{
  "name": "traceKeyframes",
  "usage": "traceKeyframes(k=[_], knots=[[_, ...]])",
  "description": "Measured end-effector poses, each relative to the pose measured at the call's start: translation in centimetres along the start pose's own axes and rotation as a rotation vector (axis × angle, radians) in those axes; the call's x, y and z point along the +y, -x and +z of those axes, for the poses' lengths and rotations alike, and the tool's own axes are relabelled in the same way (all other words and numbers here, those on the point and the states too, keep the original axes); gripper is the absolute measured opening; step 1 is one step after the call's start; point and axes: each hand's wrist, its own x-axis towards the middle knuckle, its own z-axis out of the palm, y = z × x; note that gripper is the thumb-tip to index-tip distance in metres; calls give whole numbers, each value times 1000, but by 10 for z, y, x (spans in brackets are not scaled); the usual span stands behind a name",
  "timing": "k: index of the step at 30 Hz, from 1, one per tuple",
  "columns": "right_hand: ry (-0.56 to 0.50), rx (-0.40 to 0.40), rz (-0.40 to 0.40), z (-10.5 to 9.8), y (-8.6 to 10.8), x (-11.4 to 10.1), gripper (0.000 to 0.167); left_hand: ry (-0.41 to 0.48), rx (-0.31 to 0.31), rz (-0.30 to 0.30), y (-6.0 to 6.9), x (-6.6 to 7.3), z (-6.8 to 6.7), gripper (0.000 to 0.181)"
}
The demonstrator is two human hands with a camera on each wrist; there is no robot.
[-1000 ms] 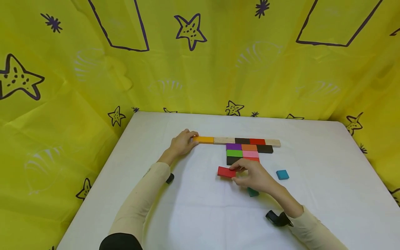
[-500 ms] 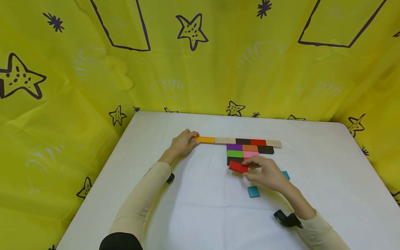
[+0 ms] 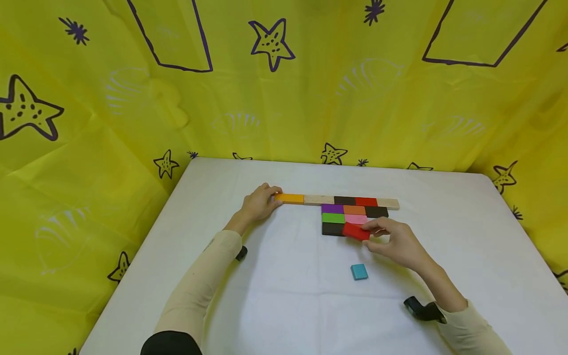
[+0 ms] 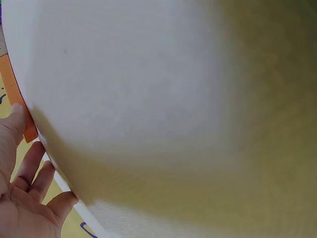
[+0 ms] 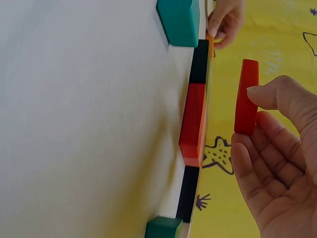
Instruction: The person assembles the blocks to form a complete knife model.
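My right hand pinches a red block between thumb and fingers. In the right wrist view that red block is apart from another red block lying on the table. My left hand holds the left end of a yellow-orange block, with the thumb on its near side in the left wrist view. A long row runs right from it: a plain wood block, then dark, red and pale blocks. Below lie purple, orange, dark, green, pink and black blocks.
A turquoise block lies apart on the white table, nearer me. In the right wrist view a green block sits at the bottom edge. Yellow patterned cloth hangs behind and beside the table.
My right hand has carried the red block rightward and slightly away from me, over the block group's lower right. A turquoise block at right is now hidden behind the hand. My left hand stays put.
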Motion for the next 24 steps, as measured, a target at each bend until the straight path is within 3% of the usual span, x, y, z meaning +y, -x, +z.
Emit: traceKeyframes(k=[24], knots=[[69,-22,130,-34,8,28,32,18,6,0,1,0,0,34]])
